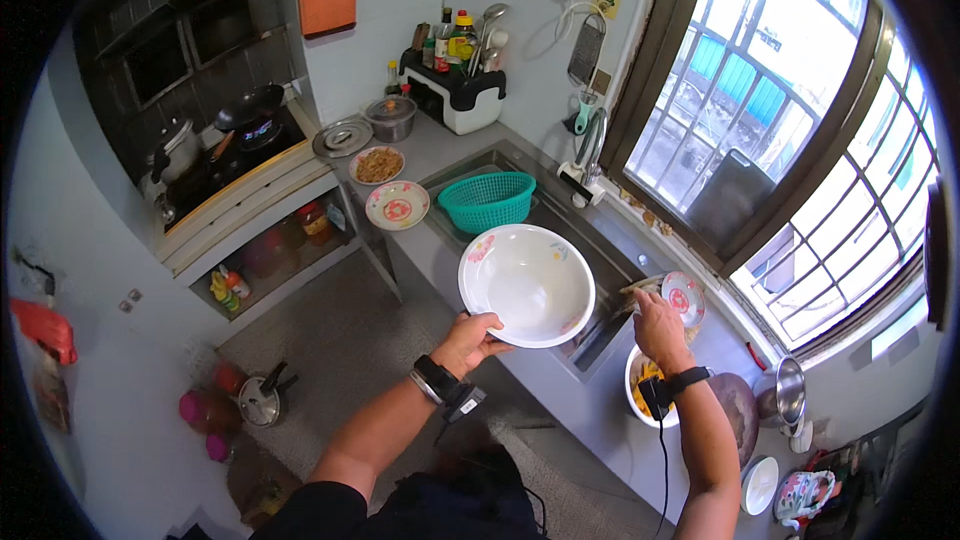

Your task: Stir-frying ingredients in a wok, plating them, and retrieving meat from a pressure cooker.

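Observation:
My left hand (472,343) grips the near rim of a large white bowl (526,285) with flower decoration, tilted over the edge of the sink. Inside it no food shows. My right hand (660,322) is at the sink's right end, its fingers by a brownish cloth-like item (637,292); whether they hold it I cannot tell. Just beyond is a small floral plate (683,300). Below that hand, partly hidden by the wrist, a white bowl (631,382) holds yellow-orange food pieces. Behind the large bowl, a green plastic basket (487,201) sits in the sink.
A floral plate (397,205), a plate of shredded food (377,166) and a lidded pot (391,118) stand left of the sink (517,157). The faucet (589,157) is at the window side. A wok (250,106) sits on the lit stove. Steel bowls (780,391) stand at right.

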`<state>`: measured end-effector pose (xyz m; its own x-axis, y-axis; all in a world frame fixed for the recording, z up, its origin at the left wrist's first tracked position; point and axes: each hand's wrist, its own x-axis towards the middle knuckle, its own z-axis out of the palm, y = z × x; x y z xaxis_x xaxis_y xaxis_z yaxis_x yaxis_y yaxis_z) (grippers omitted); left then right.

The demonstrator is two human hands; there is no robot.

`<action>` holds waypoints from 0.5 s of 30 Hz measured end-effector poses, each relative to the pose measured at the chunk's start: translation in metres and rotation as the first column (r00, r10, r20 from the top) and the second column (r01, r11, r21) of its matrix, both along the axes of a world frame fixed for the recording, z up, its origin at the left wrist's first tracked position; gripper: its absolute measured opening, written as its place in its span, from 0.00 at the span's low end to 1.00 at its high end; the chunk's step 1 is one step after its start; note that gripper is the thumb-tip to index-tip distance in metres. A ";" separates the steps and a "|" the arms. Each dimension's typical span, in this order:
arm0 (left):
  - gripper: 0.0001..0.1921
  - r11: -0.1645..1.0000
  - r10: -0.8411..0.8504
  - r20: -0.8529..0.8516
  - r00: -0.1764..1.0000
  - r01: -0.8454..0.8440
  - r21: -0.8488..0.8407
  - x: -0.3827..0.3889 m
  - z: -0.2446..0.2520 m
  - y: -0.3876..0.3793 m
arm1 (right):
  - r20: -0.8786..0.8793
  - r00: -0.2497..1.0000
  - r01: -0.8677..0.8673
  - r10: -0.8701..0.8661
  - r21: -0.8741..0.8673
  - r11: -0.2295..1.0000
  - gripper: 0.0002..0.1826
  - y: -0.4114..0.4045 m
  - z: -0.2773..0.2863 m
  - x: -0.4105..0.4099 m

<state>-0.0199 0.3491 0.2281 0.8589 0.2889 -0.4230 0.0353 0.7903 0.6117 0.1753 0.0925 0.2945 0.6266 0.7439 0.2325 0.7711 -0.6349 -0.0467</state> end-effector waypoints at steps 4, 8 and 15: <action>0.27 0.997 -0.068 0.022 0.997 0.069 -0.022 0.050 -0.008 0.028 | 0.039 0.999 0.016 -0.014 -0.053 0.998 0.25 0.041 0.006 0.066; 0.28 0.988 -0.154 0.014 0.988 0.154 -0.016 0.090 -0.018 0.056 | 0.009 0.998 0.056 -0.056 -0.080 0.995 0.32 0.085 -0.001 0.133; 0.28 0.976 -0.211 -0.058 0.976 0.206 -0.072 0.134 -0.039 0.093 | 0.005 0.996 -0.088 0.089 -0.099 0.991 0.31 0.166 -0.019 0.219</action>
